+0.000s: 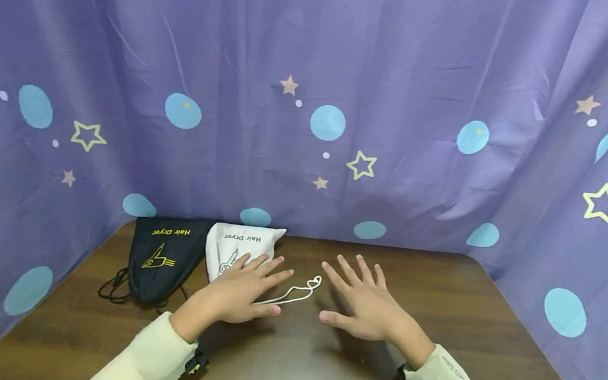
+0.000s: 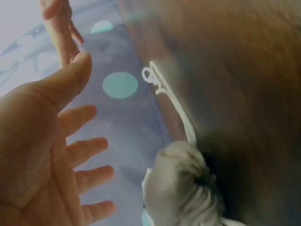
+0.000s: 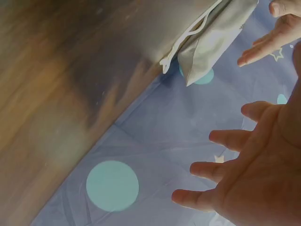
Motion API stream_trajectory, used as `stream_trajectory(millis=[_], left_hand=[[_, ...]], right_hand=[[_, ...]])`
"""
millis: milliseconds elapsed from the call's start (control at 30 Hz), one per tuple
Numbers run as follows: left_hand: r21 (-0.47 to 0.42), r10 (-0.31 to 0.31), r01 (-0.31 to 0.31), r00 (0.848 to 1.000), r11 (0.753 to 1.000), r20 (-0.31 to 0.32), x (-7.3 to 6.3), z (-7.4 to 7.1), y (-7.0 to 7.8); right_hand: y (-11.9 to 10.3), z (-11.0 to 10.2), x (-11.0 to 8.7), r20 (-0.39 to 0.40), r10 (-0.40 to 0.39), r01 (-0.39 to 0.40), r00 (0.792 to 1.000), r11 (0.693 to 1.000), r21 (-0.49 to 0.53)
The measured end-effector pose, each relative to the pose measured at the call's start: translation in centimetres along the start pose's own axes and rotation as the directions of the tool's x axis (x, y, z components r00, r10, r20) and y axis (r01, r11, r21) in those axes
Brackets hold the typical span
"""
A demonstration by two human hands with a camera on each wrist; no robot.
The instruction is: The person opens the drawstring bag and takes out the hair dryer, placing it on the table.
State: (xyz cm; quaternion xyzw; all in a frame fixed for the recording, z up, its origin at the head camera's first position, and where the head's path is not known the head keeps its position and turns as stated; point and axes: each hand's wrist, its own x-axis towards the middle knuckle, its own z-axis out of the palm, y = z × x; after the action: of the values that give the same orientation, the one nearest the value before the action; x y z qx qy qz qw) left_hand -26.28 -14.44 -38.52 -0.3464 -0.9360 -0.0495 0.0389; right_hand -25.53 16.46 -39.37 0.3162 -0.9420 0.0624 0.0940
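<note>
My left hand (image 1: 243,290) is held palm down with fingers spread, overlapping the lower part of a white drawstring bag (image 1: 242,242) in the head view. The bag carries a "Hair Dryer" print and a dryer drawing, partly hidden by my fingers. Its white cord (image 1: 295,295) trails to the right across the wood, ending in a small loop between my two hands. Gathered cloth of the same bag (image 2: 181,183) shows in the left wrist view. My right hand (image 1: 370,301), fingers also spread, hovers over bare wood and holds nothing.
A black drawstring bag (image 1: 167,262) with yellow "Hair Dryer" lettering lies left of the white one, its black cords (image 1: 115,289) loose on the brown table (image 1: 462,300). Purple curtain (image 1: 409,102) with stars and blue dots hangs behind and at both sides.
</note>
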Motion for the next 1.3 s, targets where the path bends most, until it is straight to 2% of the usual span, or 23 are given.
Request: stream_trajectory(millis=[167, 333, 433, 567, 700, 767, 933, 1100, 1300], left_hand=[[-0.004, -0.049, 0.048, 0.998, 0.999, -0.034, 0.1, -0.3, -1.1], [0.009, -0.153, 0.154, 0.987, 0.988, -0.058, 0.1, -0.5, -2.5], [-0.026, -0.23, 0.228, 0.97, 0.973, -0.075, 0.1, -0.6, -3.3], [-0.124, -0.326, 0.314, 0.94, 0.941, -0.101, 0.3, -0.5, -4.4], [-0.206, -0.398, 0.375, 0.914, 0.904, -0.082, 0.1, -0.1, -5.5], [-0.238, -0.411, 0.385, 0.909, 0.892, -0.069, -0.1, -0.1, -6.1], [-0.338, -0.393, 0.357, 0.919, 0.871, -0.041, -0.9, 0.0, -7.1], [-0.403, -0.388, 0.344, 0.921, 0.848, -0.03, -0.9, 0.1, -7.1], [-0.458, -0.401, 0.346, 0.916, 0.819, -0.024, 0.1, 0.3, -6.8]], right_hand=[[0.0, 0.2, 1.1, 0.029, 0.015, -0.015, 0.999, 1.0, 0.011], [0.4, 0.7, 3.3, 0.032, 0.027, -0.029, 0.999, 0.998, 0.062], [0.4, 0.9, 5.0, 0.036, 0.033, -0.036, 0.999, 0.996, 0.081], [-0.2, 1.5, 7.7, 0.035, 0.035, -0.037, 0.999, 0.997, 0.069], [-1.5, 2.5, 10.6, 0.033, 0.013, -0.015, 0.999, 0.999, 0.038], [-2.4, 3.0, 12.0, 0.05, -0.008, 0.006, 0.999, 0.999, 0.032], [-4.5, 4.1, 14.3, 0.122, -0.063, 0.056, 0.991, 0.996, 0.064], [-5.3, 4.9, 15.2, 0.182, -0.043, 0.022, 0.982, 0.993, 0.118], [-5.5, 5.0, 15.3, 0.215, -0.019, -0.022, 0.976, 0.982, 0.187]])
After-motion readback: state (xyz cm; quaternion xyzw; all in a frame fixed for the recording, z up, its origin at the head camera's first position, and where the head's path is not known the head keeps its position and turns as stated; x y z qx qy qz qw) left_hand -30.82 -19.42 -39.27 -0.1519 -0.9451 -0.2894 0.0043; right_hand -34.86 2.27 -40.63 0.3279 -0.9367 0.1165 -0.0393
